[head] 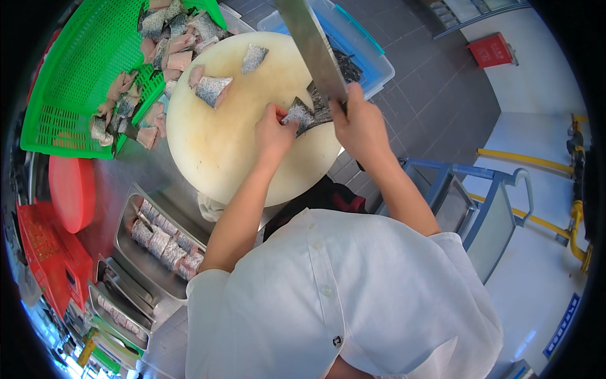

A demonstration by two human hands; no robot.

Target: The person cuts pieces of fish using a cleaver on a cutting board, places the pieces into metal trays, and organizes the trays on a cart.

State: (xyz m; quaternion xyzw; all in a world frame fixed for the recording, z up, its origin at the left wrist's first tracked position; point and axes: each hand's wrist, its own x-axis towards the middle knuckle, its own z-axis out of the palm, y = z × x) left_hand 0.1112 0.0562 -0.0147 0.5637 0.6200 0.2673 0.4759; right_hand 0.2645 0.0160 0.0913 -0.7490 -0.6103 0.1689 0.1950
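Observation:
My left hand [273, 135] pinches the cut end of a fish tail piece [301, 115] near the right side of a thick round cutting board [218, 151]. In my right hand [362, 125] is the handle of a broad cleaver [319, 52]. Its blade slants up and away, over the dark tail fin, and hides part of it. Whether the edge touches the fish I cannot tell. Farther back on the board lie a skin-on fish chunk [213, 91], a small pale scrap [196, 76] and a flat piece of scaly skin [254, 58].
A green perforated basket [90, 57] with many fish chunks stands at the left, some chunks spilling beside it. Steel pans [124, 232] hold sliced fish. Red basins [71, 189] line the left edge. A plastic bin [383, 71] with dark fins sits beyond the board; a metal cart [492, 218] is at right.

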